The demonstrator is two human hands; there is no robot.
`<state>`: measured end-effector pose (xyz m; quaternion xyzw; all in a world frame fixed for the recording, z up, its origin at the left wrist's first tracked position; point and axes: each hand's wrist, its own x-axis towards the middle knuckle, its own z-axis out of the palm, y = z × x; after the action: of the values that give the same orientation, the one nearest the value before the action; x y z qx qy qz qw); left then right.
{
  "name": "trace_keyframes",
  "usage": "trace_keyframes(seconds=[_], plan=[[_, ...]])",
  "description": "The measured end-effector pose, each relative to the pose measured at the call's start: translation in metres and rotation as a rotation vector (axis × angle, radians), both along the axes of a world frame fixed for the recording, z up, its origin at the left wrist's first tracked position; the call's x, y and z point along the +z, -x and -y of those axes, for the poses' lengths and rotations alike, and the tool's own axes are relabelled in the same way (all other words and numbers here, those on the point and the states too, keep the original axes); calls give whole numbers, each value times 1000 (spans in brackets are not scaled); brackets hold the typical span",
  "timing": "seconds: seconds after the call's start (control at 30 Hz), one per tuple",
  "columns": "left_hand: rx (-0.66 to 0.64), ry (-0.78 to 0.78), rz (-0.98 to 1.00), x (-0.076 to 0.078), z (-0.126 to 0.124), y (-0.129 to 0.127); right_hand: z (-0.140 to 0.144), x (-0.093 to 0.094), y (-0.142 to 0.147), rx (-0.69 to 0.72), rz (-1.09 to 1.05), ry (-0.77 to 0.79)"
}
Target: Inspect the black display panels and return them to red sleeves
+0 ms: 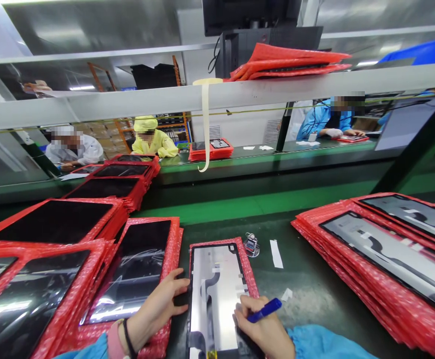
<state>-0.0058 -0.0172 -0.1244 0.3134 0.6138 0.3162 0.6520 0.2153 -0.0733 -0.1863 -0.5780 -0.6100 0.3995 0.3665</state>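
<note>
Face down on a sheet of red bubble wrap point(250, 276) lies a tablet screen panel point(224, 299), its silvery back with black ribbon strips turned up. My left hand point(167, 294) rests at the panel's left edge, fingers spread, holding nothing. In my right hand point(264, 326) is a blue marker pen point(265, 310), gripped with its rear end pointing up and right. That hand lies on the panel's right side; the pen's tip is hidden behind my fingers.
Stacked screens in red wrap point(138, 269) crowd the left, and another stack point(389, 254) stands right. Beyond the panel are a small clear-and-metal item point(251, 245) and a white paper strip point(276, 254). Tape point(205, 124) hangs from the shelf bar point(157, 103). Several people work across the bench.
</note>
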Motion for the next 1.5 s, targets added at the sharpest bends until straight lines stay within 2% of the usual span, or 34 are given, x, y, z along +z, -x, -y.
trace_keyframes(seconds=[0.13, 0.27, 0.43, 0.57, 0.73, 0.87, 0.97, 1.1, 1.3, 1.5], plan=[[-5, -86, -21, -4, -1, -4, -8, -4, -1, -27, -208, 91], [-102, -230, -39, -10, -8, -10, -12, -1, -3, -21, -385, 106], [-200, -384, -108, -18, -18, -13, -10, 7, -3, -17, -493, 91], [-196, -426, -69, -19, -17, -13, -10, 7, -4, -18, -534, 87], [-83, -421, 51, -6, -10, -7, -10, 2, -6, -99, -593, 28], [31, -448, 101, 11, -8, 4, -11, -1, -12, -182, -675, -18], [98, -502, 137, 26, -7, 10, -15, 3, -18, -260, -755, -44], [192, -583, 185, 48, -3, 9, -21, 28, -25, -261, -810, -42], [308, -667, 260, 78, 1, -4, -21, 82, -18, -92, -787, 62], [388, -731, 296, 102, 1, -11, -18, 129, -10, -129, -849, 0]])
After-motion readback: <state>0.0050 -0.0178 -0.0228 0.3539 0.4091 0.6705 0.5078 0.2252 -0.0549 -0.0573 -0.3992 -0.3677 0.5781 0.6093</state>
